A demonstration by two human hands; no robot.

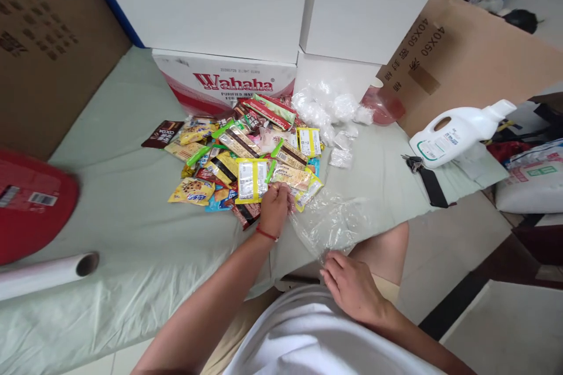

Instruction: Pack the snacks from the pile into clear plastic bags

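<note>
A clear plastic bag [328,220] stretches between my hands, thin and crumpled, over the table's front edge. My left hand [275,210], with a red string at the wrist, is closed on the bag's upper left edge. Its fingertips lie against the pile, just below a wafer packet [290,176] with a green end. At the bag's lower edge, near my lap, my right hand [352,284] pinches the film. Bright snack packets lie heaped beyond my left hand, among them a yellow-edged white packet [252,180], a brown cocoa packet [162,133] and a yellow cookie packet [192,190].
Crumpled clear bags [329,106] sit right of the heap, before a Wahaha carton [237,79]. A white jug [457,132], keys [413,163] and a black phone-like slab [433,187] are at right. At left are a red container [35,205] and a white roll [44,275].
</note>
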